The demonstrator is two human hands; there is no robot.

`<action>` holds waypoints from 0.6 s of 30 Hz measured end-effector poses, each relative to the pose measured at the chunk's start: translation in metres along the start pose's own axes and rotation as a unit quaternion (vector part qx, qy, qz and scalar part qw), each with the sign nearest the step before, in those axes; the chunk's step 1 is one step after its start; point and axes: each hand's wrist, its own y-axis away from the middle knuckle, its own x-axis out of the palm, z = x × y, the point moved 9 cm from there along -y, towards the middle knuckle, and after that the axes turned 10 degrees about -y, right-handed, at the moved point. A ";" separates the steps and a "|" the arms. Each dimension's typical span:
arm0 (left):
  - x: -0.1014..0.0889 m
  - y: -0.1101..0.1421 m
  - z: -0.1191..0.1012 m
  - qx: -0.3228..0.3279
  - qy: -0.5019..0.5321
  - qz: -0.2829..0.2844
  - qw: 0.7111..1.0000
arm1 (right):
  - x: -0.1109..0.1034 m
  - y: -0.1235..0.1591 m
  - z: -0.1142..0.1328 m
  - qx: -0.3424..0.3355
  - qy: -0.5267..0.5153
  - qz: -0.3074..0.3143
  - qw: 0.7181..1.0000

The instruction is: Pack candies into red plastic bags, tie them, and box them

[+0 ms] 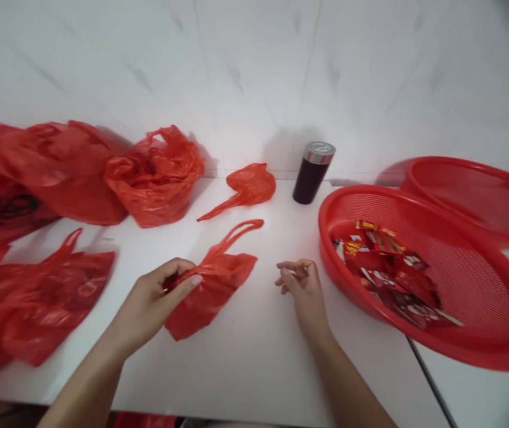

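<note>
My left hand [159, 294] pinches the top of a small red plastic bag [212, 285] that lies on the white table [254, 351], its handle loop pointing away from me. My right hand [301, 282] hovers just right of that bag with loosely curled fingers and nothing in it. To its right a red mesh basket [481, 297] holds several red snack packets [388, 267].
A second red basket [473, 193] sits behind the first. A dark cylindrical cup with a metal lid [312, 172] stands by the wall. Another small red bag [248, 187] lies at the back, a crumpled red bag [156, 175] to its left. More red bags [35, 297] pile up at the far left.
</note>
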 end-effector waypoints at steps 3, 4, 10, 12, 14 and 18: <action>-0.048 0.023 0.035 -0.053 -0.005 -0.086 0.995 | -0.002 0.002 -0.004 0.017 0.007 -0.003 1.000; -0.063 0.030 0.048 -0.073 -0.022 -0.114 0.991 | -0.002 0.003 -0.005 0.020 0.013 -0.003 1.000; -0.123 0.057 0.094 -0.159 -0.155 -0.246 0.943 | 0.001 0.008 -0.009 0.020 0.053 0.010 0.998; -0.134 0.061 0.086 -0.137 -0.203 -0.304 0.921 | 0.001 0.009 -0.011 0.022 0.058 0.006 0.998; -0.135 0.061 0.068 -0.087 -0.226 -0.346 0.906 | 0.002 0.008 -0.013 0.024 0.062 0.005 0.998; -0.090 0.019 0.027 0.031 -0.214 -0.285 0.934 | 0.007 0.007 -0.019 0.031 0.068 0.017 0.997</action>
